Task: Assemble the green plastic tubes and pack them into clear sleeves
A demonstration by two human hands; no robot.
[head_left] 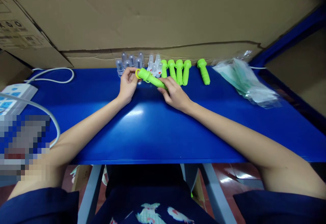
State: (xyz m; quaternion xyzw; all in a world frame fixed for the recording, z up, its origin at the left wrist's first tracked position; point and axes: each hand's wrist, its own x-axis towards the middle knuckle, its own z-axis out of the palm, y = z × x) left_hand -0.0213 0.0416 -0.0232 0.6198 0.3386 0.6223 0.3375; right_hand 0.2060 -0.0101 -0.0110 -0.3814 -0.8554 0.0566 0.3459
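Observation:
My right hand (174,93) is closed around the narrow end of a lime-green, flashlight-shaped plastic body (150,77), held tilted above the table. Its wider threaded end points up and left. At that end my left hand (128,84) pinches a thin yellow ring (138,74), which touches or sits around the rim; exactly how it is seated I cannot tell. Just behind my hands stand several clear plastic domed pieces (119,66) and several white-based clear pieces (150,61) with red spots. Several matching green bodies (179,71) lie in a row to their right.
One more green body (203,72) lies apart, near clear plastic bags (247,81) with green and white contents. At left are a white power strip (17,96) and a grey cable (57,125). A cardboard wall (163,17) closes off the back of the blue table (158,135).

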